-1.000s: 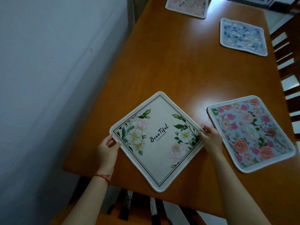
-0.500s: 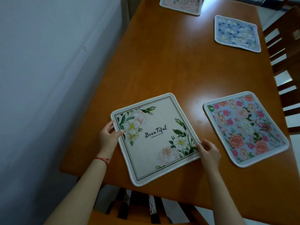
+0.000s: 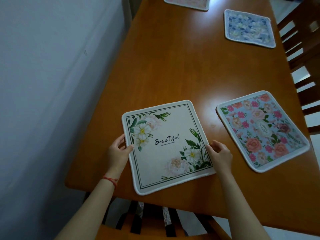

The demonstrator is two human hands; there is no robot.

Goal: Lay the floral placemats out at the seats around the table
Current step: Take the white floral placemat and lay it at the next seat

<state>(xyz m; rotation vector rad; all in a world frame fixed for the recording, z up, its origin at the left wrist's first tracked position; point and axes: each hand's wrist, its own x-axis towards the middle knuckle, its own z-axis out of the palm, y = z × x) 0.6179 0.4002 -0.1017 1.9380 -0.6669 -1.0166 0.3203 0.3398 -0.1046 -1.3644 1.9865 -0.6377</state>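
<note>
A cream placemat [image 3: 166,146] printed with white flowers and the word "Beautiful" lies flat near the front edge of the wooden table [image 3: 173,66]. My left hand [image 3: 118,151] pinches its left edge, thumb on top. My right hand [image 3: 220,154] holds its right edge with the fingers curled at the rim. A blue placemat with pink roses [image 3: 261,130] lies to the right. A blue-and-white floral placemat [image 3: 249,28] lies farther back on the right. A pale pink placemat [image 3: 187,2] sits at the far end, cut off by the frame.
A white wall [image 3: 52,84] runs close along the table's left side. A slatted wooden chair back [image 3: 152,220] stands under the front edge below the cream mat. More wooden chairs [image 3: 301,42] line the right side.
Both hands have turned the cream placemat clockwise, from a diamond pose to nearly square with the table's front edge. The other placemats have stayed where they were.
</note>
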